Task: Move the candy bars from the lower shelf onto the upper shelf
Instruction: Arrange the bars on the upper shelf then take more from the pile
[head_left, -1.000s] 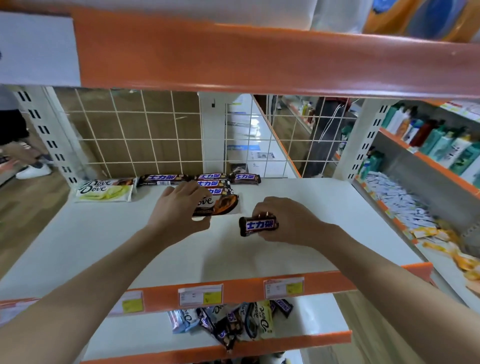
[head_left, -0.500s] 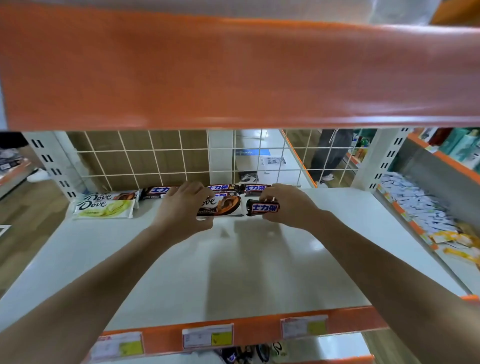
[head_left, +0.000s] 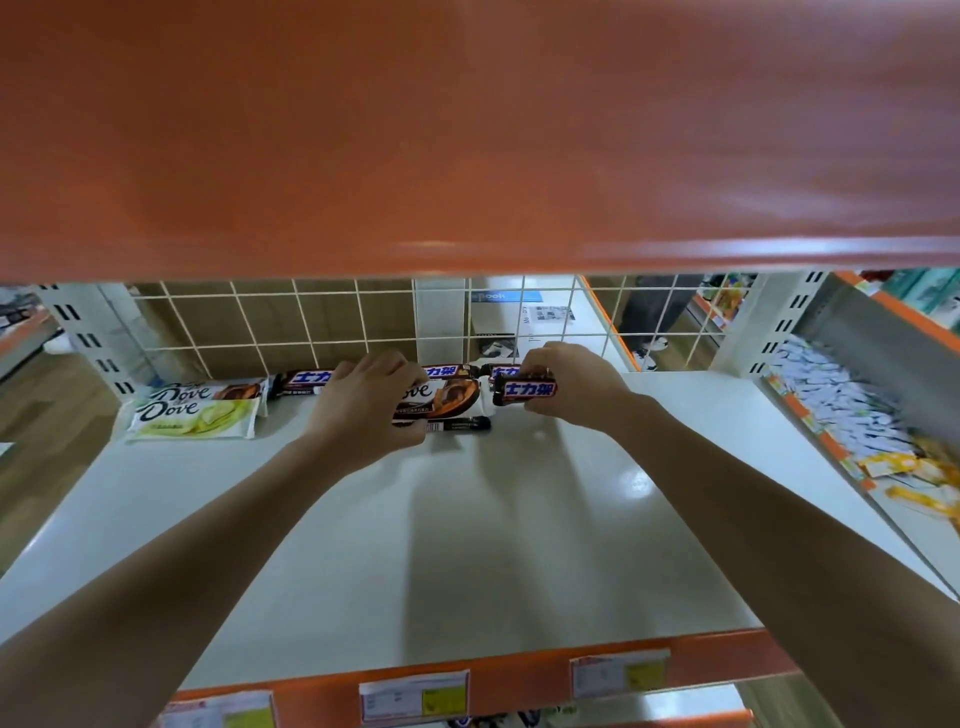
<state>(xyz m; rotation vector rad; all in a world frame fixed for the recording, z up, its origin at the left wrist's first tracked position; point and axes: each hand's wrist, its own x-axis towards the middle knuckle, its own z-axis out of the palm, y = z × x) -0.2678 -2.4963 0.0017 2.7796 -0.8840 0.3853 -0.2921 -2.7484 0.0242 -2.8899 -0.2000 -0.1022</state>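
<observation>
At the back of the white upper shelf (head_left: 467, 545), the left hand (head_left: 363, 410) is gripping a Dove bar (head_left: 441, 400), while the right hand (head_left: 566, 384) is pinching a Snickers bar (head_left: 527, 389) just beside it.

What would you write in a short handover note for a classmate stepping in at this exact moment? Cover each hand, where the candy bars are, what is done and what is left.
Left hand: resting on the brown Dove bar at the back of the upper shelf.
Right hand: gripping a Snickers bar just above the shelf, beside the Dove bar.
Done: a row of Snickers bars lies along the wire grid; two Dove bars sit at the left.
Left: set both bars down, then fetch the rest; the lower shelf is barely visible, so check the count.
</observation>
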